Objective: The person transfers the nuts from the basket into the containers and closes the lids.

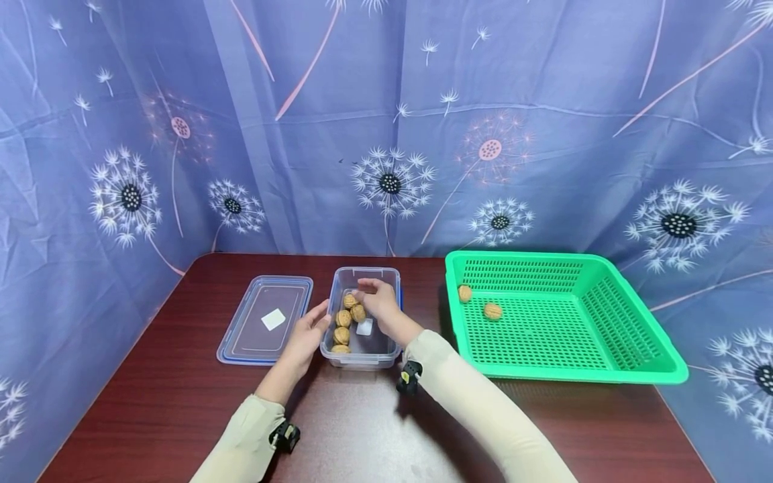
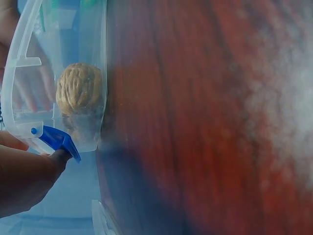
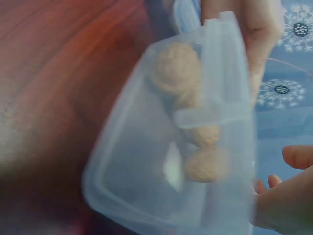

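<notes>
A clear plastic container stands on the table, with several walnuts lined along its left side and a small white square on its bottom. My left hand touches the container's left wall, close to a blue latch in the left wrist view. Over the container's far part, my right hand reaches in above the walnuts. Thumb and fingers of this right hand are apart in the right wrist view, and no walnut shows between them.
Left of the container lies a clear lid with a blue edge and a white square label. A large green basket stands at the right, holding one walnut by its left wall and another walnut on its floor. Patterned curtain hangs behind.
</notes>
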